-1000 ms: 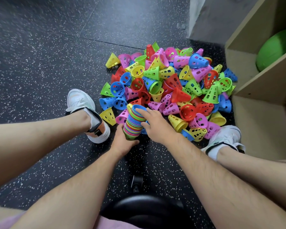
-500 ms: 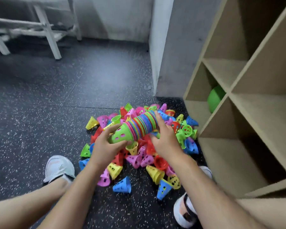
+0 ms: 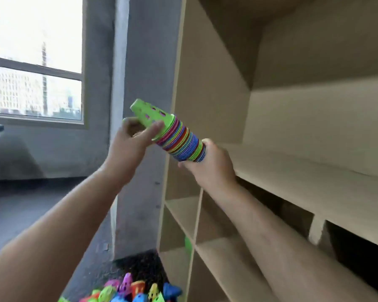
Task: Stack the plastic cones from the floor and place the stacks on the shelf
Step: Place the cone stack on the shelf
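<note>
A tall stack of many-coloured plastic cones [image 3: 177, 138] with a green cone on top lies tilted in the air, its tip up and to the left. My left hand [image 3: 129, 144] grips the green tip end. At the wide base end my right hand [image 3: 210, 168] holds the stack from below. The stack hangs level with the wide light wooden shelf board [image 3: 292, 177], just left of its front edge. A pile of loose cones [image 3: 127, 290] lies on the dark floor at the bottom.
The shelf unit's upright side panel [image 3: 196, 88] stands right behind the stack. Smaller compartments below hold a green ball [image 3: 188, 245]. A grey concrete pillar [image 3: 140, 83] and a window [image 3: 35, 59] are to the left.
Both hands lifted the cone stack from the floor pile up to shelf height. The view swung up from the floor to the shelf and window.
</note>
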Available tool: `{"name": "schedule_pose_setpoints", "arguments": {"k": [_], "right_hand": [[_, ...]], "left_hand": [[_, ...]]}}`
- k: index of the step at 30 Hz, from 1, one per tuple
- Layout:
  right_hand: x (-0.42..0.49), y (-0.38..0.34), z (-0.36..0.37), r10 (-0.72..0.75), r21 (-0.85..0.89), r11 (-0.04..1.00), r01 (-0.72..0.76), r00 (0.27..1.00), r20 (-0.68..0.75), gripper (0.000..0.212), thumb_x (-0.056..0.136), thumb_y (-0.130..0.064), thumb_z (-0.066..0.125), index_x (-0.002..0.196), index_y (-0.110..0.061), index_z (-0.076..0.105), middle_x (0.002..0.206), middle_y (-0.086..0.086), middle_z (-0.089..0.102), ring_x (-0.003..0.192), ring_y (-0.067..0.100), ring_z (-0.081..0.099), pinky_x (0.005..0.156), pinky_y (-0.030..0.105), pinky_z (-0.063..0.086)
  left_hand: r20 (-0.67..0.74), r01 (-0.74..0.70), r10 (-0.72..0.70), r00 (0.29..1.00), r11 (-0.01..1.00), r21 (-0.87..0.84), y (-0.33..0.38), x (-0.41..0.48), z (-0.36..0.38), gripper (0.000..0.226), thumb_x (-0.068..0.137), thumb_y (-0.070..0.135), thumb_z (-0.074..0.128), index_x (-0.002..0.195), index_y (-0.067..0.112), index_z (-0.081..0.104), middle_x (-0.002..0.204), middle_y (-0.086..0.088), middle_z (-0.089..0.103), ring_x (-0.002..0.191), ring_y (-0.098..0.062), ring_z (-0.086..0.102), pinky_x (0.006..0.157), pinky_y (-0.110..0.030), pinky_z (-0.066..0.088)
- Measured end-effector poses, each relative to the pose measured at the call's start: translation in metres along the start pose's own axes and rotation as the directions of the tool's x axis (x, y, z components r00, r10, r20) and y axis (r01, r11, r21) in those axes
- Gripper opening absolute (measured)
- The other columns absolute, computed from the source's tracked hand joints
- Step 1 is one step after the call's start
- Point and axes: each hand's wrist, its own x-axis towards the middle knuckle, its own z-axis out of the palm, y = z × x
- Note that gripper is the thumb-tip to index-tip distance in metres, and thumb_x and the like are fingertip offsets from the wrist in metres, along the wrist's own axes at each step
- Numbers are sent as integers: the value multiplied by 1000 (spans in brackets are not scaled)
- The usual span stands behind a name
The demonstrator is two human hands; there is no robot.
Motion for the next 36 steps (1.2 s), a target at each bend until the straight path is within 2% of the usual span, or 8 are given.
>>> {"name": "schedule_pose_setpoints", "arguments": {"k": [5,12,18,23,26,30,32,36], "right_hand": [[70,31,-50,280,-65,958,-278,960,21,50,62,-55,88,94,-21,69,87,-3,70,77,16,66,67,30,52],[114,131,-59,504,-83,862,-500,863,30,45,66,-53,88,91,-22,66,99,0,72,88,21,67,85,33,53],[130,161,-48,625,-304,740,-599,781,-18,82,54,-76,79,115,-22,66,117,8,63,109,29,58,96,39,50],[130,167,-46,655,-440,696,-568,753,66,105,47,-91,59,130,-26,59,126,11,58,115,34,54,100,41,46],[122,158,-52,665,-480,665,-572,746,31,100,57,-91,60,130,-22,57,129,11,56,120,33,51,101,38,44],[102,137,-63,464,-514,722,-463,876,-136,75,78,-70,67,132,-20,53,134,10,50,127,31,43,100,37,38],[87,122,-58,212,-510,822,-253,967,-138,59,85,-60,66,130,-23,54,131,8,52,125,31,44,100,38,36],[49,103,-16,-53,-304,952,44,998,-19,48,89,-54,60,128,-26,57,119,2,59,113,26,53,96,41,45]], "left_hand": [[198,-47,28,980,995,90,-1,85,111,62,70,65,84,111,21,67,107,5,77,100,-12,75,93,-42,60],[396,7,-77,915,985,175,-69,108,224,46,91,45,76,127,18,66,112,9,73,86,7,65,58,-5,43],[448,-26,-84,890,972,234,-102,104,253,35,98,46,67,120,19,70,107,6,76,95,-6,71,81,-22,56],[489,-28,-95,867,971,239,-108,91,260,41,99,45,66,132,21,67,108,11,73,89,9,65,60,0,44],[493,-30,-109,863,963,267,-105,89,257,45,100,45,64,138,20,64,116,9,72,104,-3,69,63,1,43],[465,-105,-74,882,932,346,-103,83,228,62,98,56,60,147,19,53,140,2,62,127,-11,58,99,-21,44],[456,-203,9,890,903,379,-105,75,201,55,99,53,61,143,20,57,137,5,60,125,-9,57,104,-28,44],[457,-336,106,883,823,458,-117,46,124,37,100,43,64,130,23,64,124,10,60,113,-1,57,96,-19,45]]}}
